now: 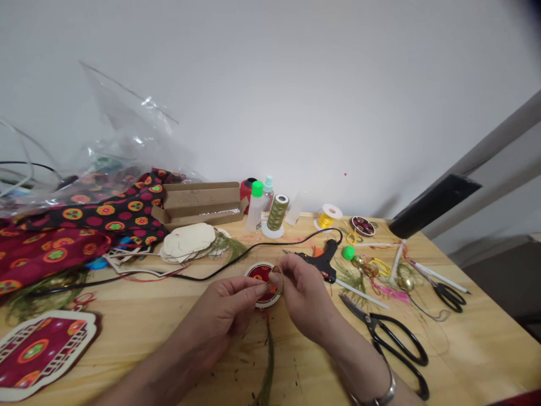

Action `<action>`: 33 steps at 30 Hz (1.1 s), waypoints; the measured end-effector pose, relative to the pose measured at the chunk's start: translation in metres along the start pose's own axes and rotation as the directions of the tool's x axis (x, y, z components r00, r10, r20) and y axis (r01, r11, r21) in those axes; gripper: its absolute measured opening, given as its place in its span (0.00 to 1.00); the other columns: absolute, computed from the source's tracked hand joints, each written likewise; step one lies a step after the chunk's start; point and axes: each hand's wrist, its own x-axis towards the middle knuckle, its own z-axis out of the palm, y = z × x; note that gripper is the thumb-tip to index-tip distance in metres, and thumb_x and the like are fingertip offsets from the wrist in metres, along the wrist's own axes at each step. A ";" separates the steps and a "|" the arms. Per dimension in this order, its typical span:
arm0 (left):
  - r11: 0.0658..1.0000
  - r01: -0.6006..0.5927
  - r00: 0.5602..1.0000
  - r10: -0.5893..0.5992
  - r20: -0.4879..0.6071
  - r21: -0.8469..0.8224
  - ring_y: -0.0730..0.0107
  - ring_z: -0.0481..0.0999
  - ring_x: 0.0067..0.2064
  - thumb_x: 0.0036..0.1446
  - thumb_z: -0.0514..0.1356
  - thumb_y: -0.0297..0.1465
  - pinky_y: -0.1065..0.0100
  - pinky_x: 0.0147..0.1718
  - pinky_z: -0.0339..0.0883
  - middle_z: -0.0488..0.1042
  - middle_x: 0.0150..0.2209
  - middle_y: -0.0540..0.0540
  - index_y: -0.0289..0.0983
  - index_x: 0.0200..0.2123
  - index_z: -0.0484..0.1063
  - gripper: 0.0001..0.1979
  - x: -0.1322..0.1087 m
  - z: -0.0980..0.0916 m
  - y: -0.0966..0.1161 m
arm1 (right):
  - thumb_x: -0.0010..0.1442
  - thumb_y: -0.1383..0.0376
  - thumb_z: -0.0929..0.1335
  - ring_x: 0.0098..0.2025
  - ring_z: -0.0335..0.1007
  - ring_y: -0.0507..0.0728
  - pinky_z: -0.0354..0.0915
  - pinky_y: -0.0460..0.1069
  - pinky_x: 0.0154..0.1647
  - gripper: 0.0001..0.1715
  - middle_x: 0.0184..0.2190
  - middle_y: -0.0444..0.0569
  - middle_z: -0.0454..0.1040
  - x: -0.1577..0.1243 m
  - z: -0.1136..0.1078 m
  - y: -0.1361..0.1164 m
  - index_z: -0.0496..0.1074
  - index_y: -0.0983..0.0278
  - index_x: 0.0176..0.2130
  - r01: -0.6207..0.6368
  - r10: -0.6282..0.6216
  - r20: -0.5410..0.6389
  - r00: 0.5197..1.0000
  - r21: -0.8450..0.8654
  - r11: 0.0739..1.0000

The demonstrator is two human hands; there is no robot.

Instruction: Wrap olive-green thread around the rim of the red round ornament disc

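Near the middle of the table, a round ornament (258,272) with a pale rim and dark red patterned centre lies under my fingers. My left hand (230,307) is at its lower left, thumb and fingers pinched together over it; what they hold is too small to name. My right hand (305,296) pinches a thin green strand (282,280) at the ornament's right edge. From the ornament's lower edge, a green tassel (269,361) with a red knot hangs toward me.
A glue gun (325,260) and large black-handled scissors (380,332) lie right. Behind stand a green thread spool (278,215), a green-capped bottle (254,208) and an open cardboard box (203,206). Patterned fabric (93,225) and a larger framed ornament (42,352) are left. A black cord (224,268) crosses the table.
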 end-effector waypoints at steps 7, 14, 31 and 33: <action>0.999 0.032 0.999 -0.032 0.012 -0.006 0.83 0.41 0.16 0.44 0.64 0.37 0.72 0.16 0.33 0.52 0.12 0.59 0.32 0.27 0.76 0.12 0.001 -0.002 -0.001 | 0.54 0.67 0.63 0.26 0.60 0.52 0.57 0.46 0.26 0.04 0.24 0.44 0.66 0.001 -0.003 -0.002 0.64 0.63 0.27 0.001 -0.003 0.056 0.998 0.038 0.999; 0.999 0.025 1.000 -0.024 -0.016 0.048 0.83 0.42 0.17 0.43 0.64 0.37 0.72 0.16 0.32 0.56 0.13 0.57 0.32 0.27 0.76 0.13 -0.001 0.002 0.004 | 0.53 0.66 0.63 0.25 0.59 0.51 0.57 0.46 0.25 0.05 0.23 0.43 0.64 0.003 -0.003 -0.006 0.62 0.63 0.26 -0.078 0.058 0.121 0.991 0.166 0.983; 0.999 0.050 0.998 -0.050 -0.023 -0.014 0.84 0.40 0.16 0.45 0.64 0.36 0.75 0.15 0.34 0.48 0.12 0.60 0.32 0.27 0.75 0.11 0.002 -0.005 -0.002 | 0.51 0.66 0.65 0.24 0.58 0.48 0.57 0.44 0.27 0.08 0.21 0.42 0.65 0.006 -0.008 -0.014 0.68 0.68 0.24 -0.190 0.106 0.273 0.956 0.302 0.934; 0.998 0.053 0.998 -0.053 -0.020 -0.017 0.83 0.40 0.16 0.45 0.64 0.36 0.75 0.15 0.34 0.48 0.12 0.60 0.32 0.27 0.75 0.11 0.001 -0.005 -0.001 | 0.52 0.66 0.64 0.24 0.59 0.48 0.57 0.44 0.27 0.08 0.20 0.42 0.66 0.007 -0.009 -0.013 0.69 0.68 0.25 -0.192 0.107 0.280 0.954 0.296 0.936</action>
